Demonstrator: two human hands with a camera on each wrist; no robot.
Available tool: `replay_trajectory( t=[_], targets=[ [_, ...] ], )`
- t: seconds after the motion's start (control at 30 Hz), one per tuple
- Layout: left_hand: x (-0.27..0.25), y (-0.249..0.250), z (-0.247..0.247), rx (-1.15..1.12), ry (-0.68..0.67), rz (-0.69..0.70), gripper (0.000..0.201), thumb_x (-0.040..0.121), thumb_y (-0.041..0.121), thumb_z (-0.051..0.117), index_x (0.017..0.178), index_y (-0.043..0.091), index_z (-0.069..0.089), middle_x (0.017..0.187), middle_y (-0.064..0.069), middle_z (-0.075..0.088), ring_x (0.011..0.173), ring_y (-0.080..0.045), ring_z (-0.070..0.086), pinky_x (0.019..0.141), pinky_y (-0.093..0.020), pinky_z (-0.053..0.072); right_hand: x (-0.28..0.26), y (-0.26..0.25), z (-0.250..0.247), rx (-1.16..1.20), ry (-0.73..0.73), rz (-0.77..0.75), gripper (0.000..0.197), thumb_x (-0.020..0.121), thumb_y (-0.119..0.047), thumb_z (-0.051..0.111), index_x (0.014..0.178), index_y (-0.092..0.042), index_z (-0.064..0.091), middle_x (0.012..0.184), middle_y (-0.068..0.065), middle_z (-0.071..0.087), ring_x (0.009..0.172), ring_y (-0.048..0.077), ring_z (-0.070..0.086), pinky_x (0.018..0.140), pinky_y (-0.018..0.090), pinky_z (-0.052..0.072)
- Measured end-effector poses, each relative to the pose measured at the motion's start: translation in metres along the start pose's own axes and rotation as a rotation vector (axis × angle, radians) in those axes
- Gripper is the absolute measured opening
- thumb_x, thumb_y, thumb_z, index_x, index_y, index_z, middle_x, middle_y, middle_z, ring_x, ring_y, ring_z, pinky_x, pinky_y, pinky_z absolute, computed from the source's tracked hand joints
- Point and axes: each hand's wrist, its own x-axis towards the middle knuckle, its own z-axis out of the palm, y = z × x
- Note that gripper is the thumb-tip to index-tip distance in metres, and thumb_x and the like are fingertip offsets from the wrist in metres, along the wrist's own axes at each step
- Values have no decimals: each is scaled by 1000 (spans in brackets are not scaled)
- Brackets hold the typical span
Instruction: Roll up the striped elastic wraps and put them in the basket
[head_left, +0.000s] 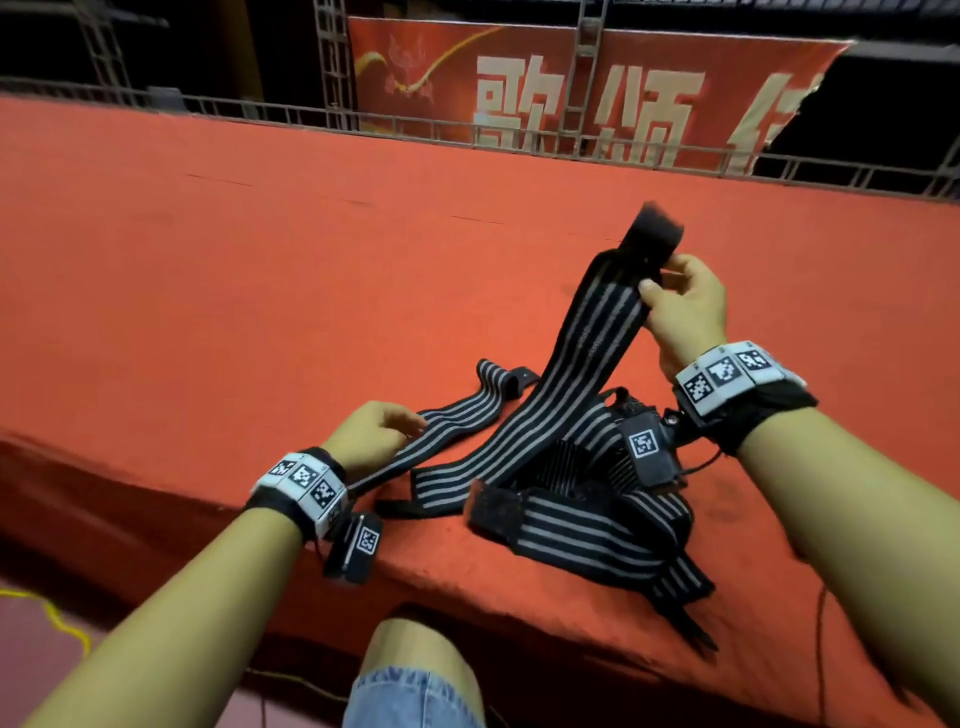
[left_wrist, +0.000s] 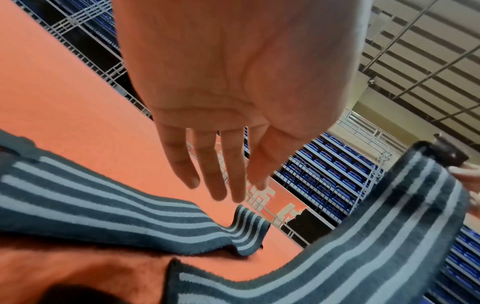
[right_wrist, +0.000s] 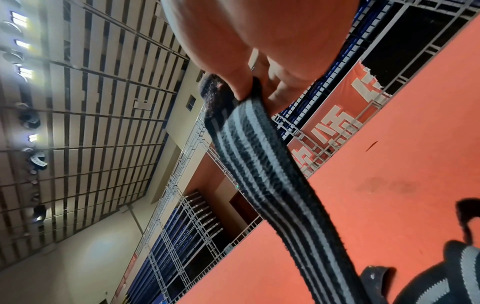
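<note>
1. Head view: the right hand (head_left: 680, 306) pinches the black end of a striped wrap (head_left: 587, 364), lifted off the red surface (head_left: 208, 286); the left hand (head_left: 371, 434) hovers loosely curled over a flat wrap (head_left: 457, 421); a tangled pile (head_left: 597, 525) partly hides a dark object
2. Left wrist view: fingers (left_wrist: 207, 170) straight, holding nothing
3. Right wrist view: thumb and fingers (right_wrist: 283, 88) clamp the wrap's end; its lower end is cut off

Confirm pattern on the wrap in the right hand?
Black with grey lengthwise stripes on the wrap; plain black fuzzy end. Clearest in the head view.
</note>
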Motion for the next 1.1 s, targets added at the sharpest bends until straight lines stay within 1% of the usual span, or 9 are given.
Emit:
replay_trajectory(
  t=[0.1,0.23,0.33,0.47,0.67,0.8,0.9,0.97,1.1],
  targets=[
    [17,-1,19,249,-220,18,48,87,13,74,134,13,61,127,-7,66,113,-16,64,100,-27,48,3,-10,-3,6,12,-16,29,87,0,60,91,-28,65,96,3,68,89,26,69,83,54,60],
    [26,-6,50,488,-308,12,77,81,33,81,148,18,45,140,-5,57,125,-20,58,104,-29,45,9,-14,-8,39,-1,-7,26,92,3,60,93,-22,64,90,1,66,81,21,68,77,44,61],
    [31,-11,55,554,-258,-6,70,74,36,85,136,18,58,127,-2,66,115,-19,63,97,-28,48,11,-13,-12,75,19,15,22,93,6,59,100,-15,62,89,2,64,78,18,67,71,35,61],
    [39,-1,40,687,-340,15,22,76,20,76,96,15,72,85,1,70,93,-23,69,72,-25,46,18,-2,-14,59,48,60,24,92,6,61,111,-10,61,92,4,61,82,21,68,65,30,59],
    [91,28,34,384,-21,43,38,84,10,58,119,14,72,115,-9,73,109,-25,67,91,-28,49,22,25,-10,28,36,109,26,92,5,62,113,-10,62,93,3,59,84,21,66,62,26,57],
    [143,39,55,148,140,-1,50,91,34,65,135,11,59,137,-11,61,125,-26,58,103,-32,43,26,45,-10,41,52,164,24,93,4,63,109,-14,62,100,7,60,89,23,67,66,29,58],
    [180,45,72,111,80,-56,74,93,49,61,149,6,41,152,-13,46,138,-30,46,111,-37,36,30,60,-11,59,54,194,23,93,4,62,103,-17,61,104,12,59,87,23,66,60,24,57],
    [200,47,79,149,13,-108,71,93,55,60,139,2,50,140,-19,55,126,-33,55,102,-37,43,31,68,-13,42,49,209,23,93,4,62,100,-18,61,103,13,59,86,23,65,59,24,57],
    [215,42,80,163,-58,-201,44,78,44,80,88,5,63,86,-10,64,80,-28,62,64,-32,45,33,76,-19,15,8,219,25,92,5,63,97,-19,62,99,13,60,86,24,66,63,28,58]
  ],
)
